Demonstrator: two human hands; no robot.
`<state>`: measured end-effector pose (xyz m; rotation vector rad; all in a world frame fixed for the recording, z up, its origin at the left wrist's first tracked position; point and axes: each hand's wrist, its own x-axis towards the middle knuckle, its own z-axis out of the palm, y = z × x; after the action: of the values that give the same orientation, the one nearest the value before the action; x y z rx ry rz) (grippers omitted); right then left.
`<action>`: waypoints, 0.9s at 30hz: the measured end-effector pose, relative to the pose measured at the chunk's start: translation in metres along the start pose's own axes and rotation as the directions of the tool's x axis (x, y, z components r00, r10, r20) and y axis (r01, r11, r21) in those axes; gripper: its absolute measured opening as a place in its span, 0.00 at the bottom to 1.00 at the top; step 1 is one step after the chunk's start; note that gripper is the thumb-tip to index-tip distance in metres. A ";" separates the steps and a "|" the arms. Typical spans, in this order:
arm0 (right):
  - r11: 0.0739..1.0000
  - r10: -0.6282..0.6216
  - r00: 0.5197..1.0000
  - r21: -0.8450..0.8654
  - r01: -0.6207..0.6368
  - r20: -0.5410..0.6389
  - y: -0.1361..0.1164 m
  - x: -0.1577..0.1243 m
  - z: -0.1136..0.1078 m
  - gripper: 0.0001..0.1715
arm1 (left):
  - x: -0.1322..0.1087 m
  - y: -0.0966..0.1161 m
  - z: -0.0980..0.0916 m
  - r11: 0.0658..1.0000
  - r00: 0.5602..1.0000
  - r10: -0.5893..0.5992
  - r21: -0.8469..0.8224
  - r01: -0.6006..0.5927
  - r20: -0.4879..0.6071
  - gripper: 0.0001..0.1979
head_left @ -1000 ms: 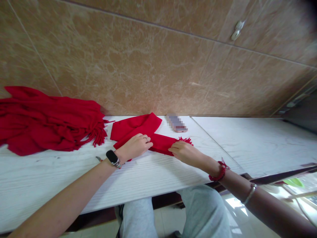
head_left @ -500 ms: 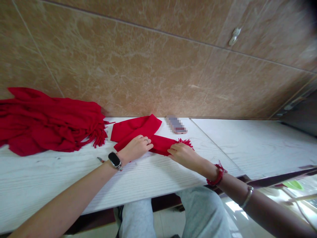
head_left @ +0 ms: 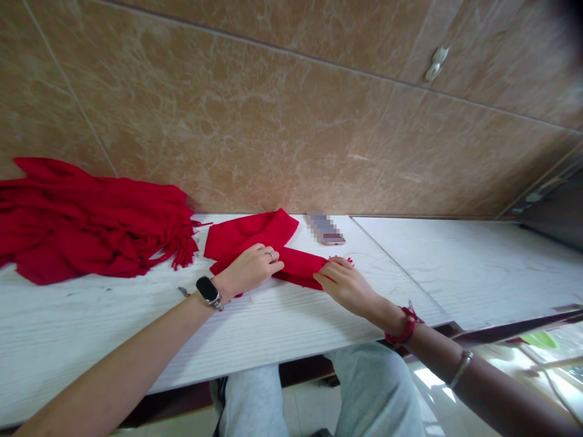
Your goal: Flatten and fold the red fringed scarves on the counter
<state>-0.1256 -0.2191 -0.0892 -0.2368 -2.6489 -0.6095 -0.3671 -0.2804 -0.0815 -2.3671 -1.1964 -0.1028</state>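
Note:
A red scarf [head_left: 253, 233] lies partly folded on the white table [head_left: 282, 321], near the wall. My left hand [head_left: 249, 269], with a ring and a black watch on the wrist, rests on the scarf's middle with its fingers curled down onto the cloth. At the scarf's right end, my right hand [head_left: 347, 284] covers the fringe, its fingers closed on the folded edge. A red string bracelet and a metal bangle are on my right wrist.
A heap of red fringed scarves [head_left: 91, 224] fills the table's left end against the tiled wall. A phone [head_left: 325, 229] lies just behind the scarf. A second white tabletop [head_left: 464, 267] extends to the right. My knees show below the table edge.
My right hand has slid up over the fringed end, which now hardly shows. The left hand has stayed pressed on the scarf.

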 end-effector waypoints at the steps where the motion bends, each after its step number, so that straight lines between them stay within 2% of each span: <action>1: 0.999 -0.031 0.999 0.022 0.031 -0.011 -0.001 -0.003 0.001 0.15 | 0.000 -0.001 0.000 1.000 1.000 0.010 -0.015 -0.010 0.016 0.06; 4: 0.995 -0.042 0.999 0.087 0.043 -0.014 -0.003 -0.009 0.006 0.14 | -0.001 -0.002 0.000 0.998 0.997 0.033 -0.050 -0.030 0.065 0.08; 8: 0.989 0.024 0.999 0.148 -0.027 0.025 -0.001 -0.013 0.007 0.15 | -0.002 -0.004 0.002 0.997 0.996 0.021 -0.069 -0.015 0.085 0.10; 10: 0.984 0.059 0.994 0.160 -0.074 0.095 0.002 -0.014 0.003 0.15 | -0.002 -0.004 0.003 0.997 0.996 0.006 -0.079 0.001 0.087 0.10; 13: 0.984 0.079 0.963 0.133 -0.117 0.259 0.009 -0.013 -0.006 0.12 | -0.001 -0.004 0.005 0.995 0.996 -0.006 -0.096 0.015 0.089 0.10; 16: 0.993 0.025 0.921 0.097 -0.068 0.389 0.017 -0.016 -0.014 0.11 | -0.001 -0.004 0.005 0.995 0.996 -0.013 -0.097 0.022 0.093 0.10; 18: 0.995 -0.036 0.899 0.102 -0.009 0.436 0.023 -0.022 -0.020 0.12 | -0.001 -0.003 0.005 0.995 0.995 -0.016 -0.093 0.026 0.099 0.11; 20: 0.993 -0.055 0.880 0.119 -0.001 0.471 0.030 -0.031 -0.026 0.12 | -0.003 -0.002 0.004 0.996 0.995 -0.019 -0.086 0.028 0.102 0.12; 23: 0.978 0.002 0.874 0.180 -0.103 0.486 0.040 -0.042 -0.039 0.12 | -0.002 0.000 0.000 0.996 0.996 -0.020 -0.081 0.027 0.090 0.09; 25: 0.953 0.043 0.897 0.251 -0.169 0.439 0.045 -0.040 -0.048 0.10 | 0.003 0.002 -0.003 0.993 0.997 -0.021 -0.117 0.029 0.068 0.06; 27: 0.916 0.068 0.934 0.349 -0.198 0.350 0.047 -0.029 -0.051 0.08 | 0.015 0.005 -0.005 0.983 0.999 -0.029 -0.180 0.036 0.043 0.08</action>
<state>-0.0697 -0.2019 -0.0417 -0.4351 -2.9700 0.0021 -0.3535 -0.2741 -0.0750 -2.5170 -1.2941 -0.1820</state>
